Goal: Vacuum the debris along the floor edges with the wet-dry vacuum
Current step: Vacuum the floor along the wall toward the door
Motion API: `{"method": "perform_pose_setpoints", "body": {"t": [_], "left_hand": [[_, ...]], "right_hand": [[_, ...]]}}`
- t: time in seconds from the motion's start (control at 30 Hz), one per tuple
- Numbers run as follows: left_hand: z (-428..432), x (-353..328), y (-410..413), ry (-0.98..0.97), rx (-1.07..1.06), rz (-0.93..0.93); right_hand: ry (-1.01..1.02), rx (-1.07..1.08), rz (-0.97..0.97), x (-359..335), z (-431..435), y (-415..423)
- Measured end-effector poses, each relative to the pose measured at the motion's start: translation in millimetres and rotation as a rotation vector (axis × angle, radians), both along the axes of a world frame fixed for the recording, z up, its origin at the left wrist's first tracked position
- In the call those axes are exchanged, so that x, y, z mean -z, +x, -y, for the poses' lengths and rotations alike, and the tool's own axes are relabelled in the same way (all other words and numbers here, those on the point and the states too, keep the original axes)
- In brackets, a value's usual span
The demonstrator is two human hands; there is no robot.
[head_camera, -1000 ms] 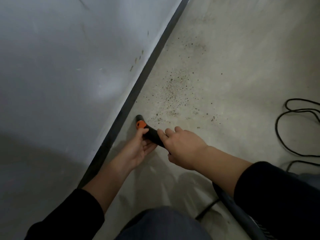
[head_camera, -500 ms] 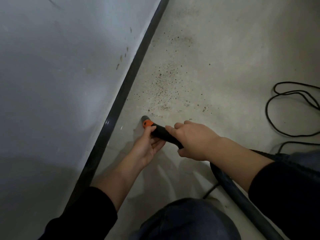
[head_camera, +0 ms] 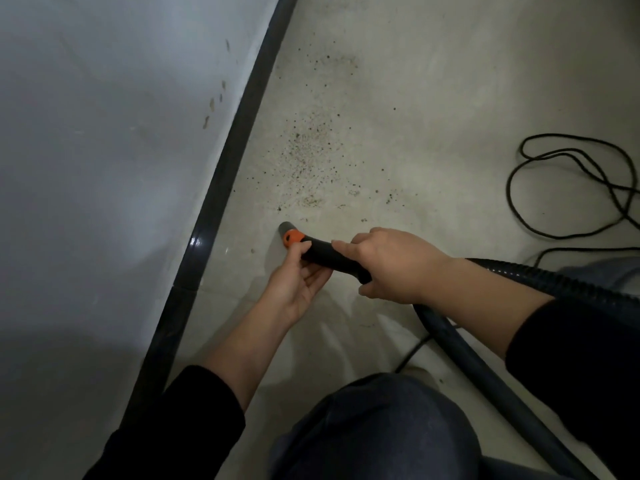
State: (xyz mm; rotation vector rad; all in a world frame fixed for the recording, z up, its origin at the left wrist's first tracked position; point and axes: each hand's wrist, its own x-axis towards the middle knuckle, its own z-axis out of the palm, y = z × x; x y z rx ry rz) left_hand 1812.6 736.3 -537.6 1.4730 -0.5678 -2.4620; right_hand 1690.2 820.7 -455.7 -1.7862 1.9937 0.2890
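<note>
Down at the floor edge, just beside the dark skirting strip [head_camera: 242, 123], the vacuum nozzle [head_camera: 286, 226] sits low over the floor [head_camera: 433, 98]; I cannot tell whether its tip touches. It points at the speckled debris [head_camera: 308, 157] lying just ahead. I judge the black tube [head_camera: 329, 258] to be stiff, light, smooth plastic that could twist in a palm, while the hose [head_camera: 478, 372] behind it looks bendy and likely to drag. For aim it is best held close behind the orange collar [head_camera: 293, 237]. The 2 hands hold it: the left hand [head_camera: 294, 289] cups it from below, thumb over the top by the collar, and the right hand [head_camera: 394, 265] wraps round it from above, further back. A loose cord [head_camera: 571, 188] lies well apart on the right
</note>
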Motion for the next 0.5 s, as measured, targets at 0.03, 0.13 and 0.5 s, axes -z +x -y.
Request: {"method": "perform_pose_setpoints", "body": {"t": [0.03, 0.13, 0.5], "left_hand": [[-1.8, -0.4, -0.5, 0.004, 0.003, -0.003], [-6.2, -2.6, -1.4, 0.014, 0.019, -0.014], [-10.8, -2.2, -15.2, 0.046, 0.056, -0.013]], "right_hand": [[0.012, 0.004, 0.003, -1.1, -1.5, -0.4], [0.044, 0.017, 0.023, -5.9, -5.0, -1.8], [0.057, 0.056, 0.003, -11.2, -15.5, -6.9]]}}
